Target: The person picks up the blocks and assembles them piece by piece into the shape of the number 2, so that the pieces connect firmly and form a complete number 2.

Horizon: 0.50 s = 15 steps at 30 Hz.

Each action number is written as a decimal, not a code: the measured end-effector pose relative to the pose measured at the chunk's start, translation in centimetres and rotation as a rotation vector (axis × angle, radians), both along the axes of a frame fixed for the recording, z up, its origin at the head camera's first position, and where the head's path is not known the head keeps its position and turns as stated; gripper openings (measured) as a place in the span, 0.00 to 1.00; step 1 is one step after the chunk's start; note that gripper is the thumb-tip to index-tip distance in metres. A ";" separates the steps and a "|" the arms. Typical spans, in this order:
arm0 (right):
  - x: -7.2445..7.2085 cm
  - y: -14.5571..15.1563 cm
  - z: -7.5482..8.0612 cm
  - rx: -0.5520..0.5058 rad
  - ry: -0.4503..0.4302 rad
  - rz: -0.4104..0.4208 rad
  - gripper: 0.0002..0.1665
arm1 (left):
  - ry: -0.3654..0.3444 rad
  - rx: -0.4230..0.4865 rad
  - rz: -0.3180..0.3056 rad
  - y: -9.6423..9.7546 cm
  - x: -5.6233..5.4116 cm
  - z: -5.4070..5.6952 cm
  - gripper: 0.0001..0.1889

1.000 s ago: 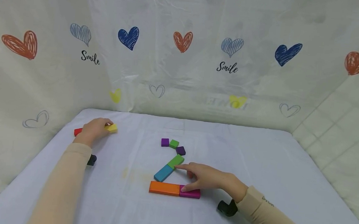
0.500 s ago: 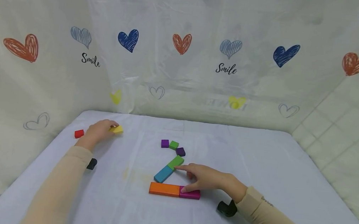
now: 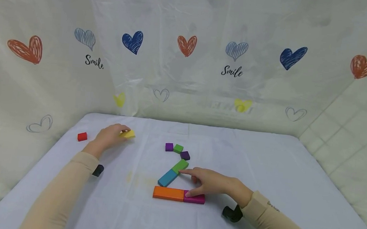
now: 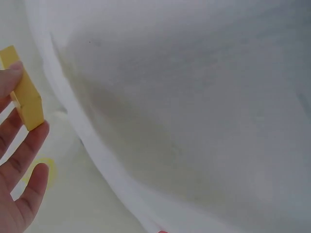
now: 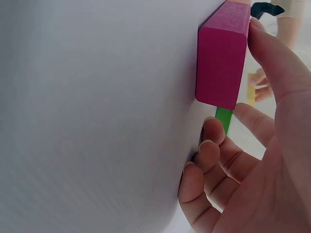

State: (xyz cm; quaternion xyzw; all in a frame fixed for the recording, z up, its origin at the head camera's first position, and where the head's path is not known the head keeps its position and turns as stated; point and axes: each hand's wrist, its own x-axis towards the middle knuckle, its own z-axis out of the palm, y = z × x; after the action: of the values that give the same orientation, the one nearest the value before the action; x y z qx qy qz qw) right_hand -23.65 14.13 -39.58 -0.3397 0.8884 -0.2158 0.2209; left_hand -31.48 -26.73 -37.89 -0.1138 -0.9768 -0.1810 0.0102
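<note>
My left hand (image 3: 111, 137) pinches a yellow block (image 3: 128, 134) over the back left of the table; the left wrist view shows thumb and fingertips on the block's sides. At centre right, my right hand (image 3: 213, 180) rests low over the cloth. Its thumb touches a magenta block (image 3: 197, 199), while its index finger reaches to a long green block (image 3: 181, 164); the other fingers bend loosely under the palm. An orange block (image 3: 168, 193) lies end to end with the magenta one. A blue block (image 3: 167, 178) continues the green one in a slanting line.
Behind the slanting line, a purple cube (image 3: 169, 147), a small green cube (image 3: 178, 148) and a dark purple cube (image 3: 185, 155) form a short curve. One red block (image 3: 82, 136) lies at the far left. White cloth (image 3: 264, 161) covers the table, with a printed curtain behind.
My left hand has carried the yellow block to the right, away from the red block, which is now uncovered. My right hand and the other blocks stay in place.
</note>
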 end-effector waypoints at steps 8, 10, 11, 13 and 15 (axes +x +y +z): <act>0.0 0.0 -0.1 -0.001 0.007 0.002 0.45 | 0.006 0.033 -0.005 1.0 0.4 -0.2 0.23; 0.0 0.1 -0.1 0.000 0.010 0.002 0.45 | -0.011 0.048 -0.001 1.2 0.6 -0.2 0.23; 0.0 0.1 -0.1 -0.002 0.009 0.003 0.45 | -0.016 0.052 0.001 1.3 0.6 -0.3 0.23; 0.0 0.1 -0.2 -0.003 0.014 0.007 0.45 | -0.021 0.057 0.002 1.4 0.8 -0.3 0.23; -0.1 0.1 -0.3 -0.001 0.020 0.009 0.45 | -0.015 0.057 -0.001 1.5 0.9 -0.4 0.23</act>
State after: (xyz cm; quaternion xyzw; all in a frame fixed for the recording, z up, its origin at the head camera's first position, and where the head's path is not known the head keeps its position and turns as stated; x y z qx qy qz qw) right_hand -23.73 14.28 -39.84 -0.3460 0.8889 -0.2118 0.2128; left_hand -30.58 -25.23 -38.32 -0.1127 -0.9713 -0.2094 0.0058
